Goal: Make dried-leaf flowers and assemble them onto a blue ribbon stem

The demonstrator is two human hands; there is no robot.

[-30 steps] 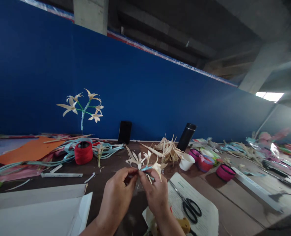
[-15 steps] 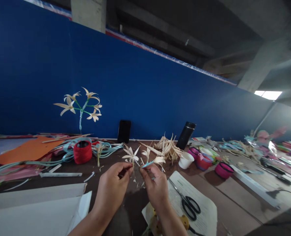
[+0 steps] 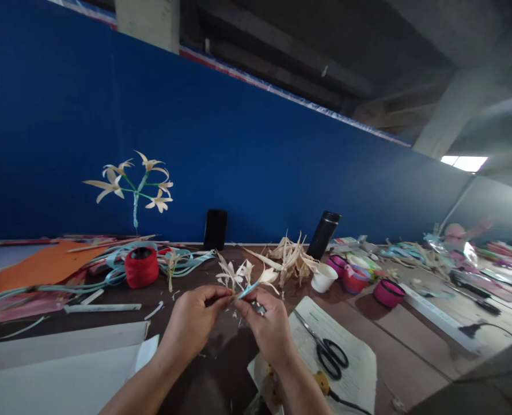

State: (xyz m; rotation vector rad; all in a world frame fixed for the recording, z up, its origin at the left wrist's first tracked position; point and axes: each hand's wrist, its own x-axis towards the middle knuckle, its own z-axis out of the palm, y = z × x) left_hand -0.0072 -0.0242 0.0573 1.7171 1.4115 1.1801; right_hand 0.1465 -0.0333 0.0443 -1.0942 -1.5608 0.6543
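Note:
My left hand (image 3: 194,323) is pinched at the lower end of a cream flower (image 3: 231,273) with thin pointed petals. Close beside it, my right hand (image 3: 268,324) pinches a flower stem wrapped in light blue (image 3: 247,289), with cream petals (image 3: 268,277) spreading past the fingers. Thumbs and forefingers of both hands nearly meet over the dark table, and the stem ends between them are hidden. Behind the hands lies a heap of dry husk strips (image 3: 291,257). At the back left rises a finished-looking branch of cream flowers (image 3: 135,204) on green and pale blue stems.
Black-handled scissors (image 3: 331,356) rest on a printed sheet (image 3: 359,369) at right. Further back are a white cup (image 3: 323,278), a dark bottle (image 3: 323,236), a phone (image 3: 216,229) and a red ribbon roll (image 3: 141,268). White board (image 3: 57,374) lies at front left.
My right hand has moved left, bringing the blue-wrapped stem and its flowers up against the flower in my left hand. The whole view has shifted slightly.

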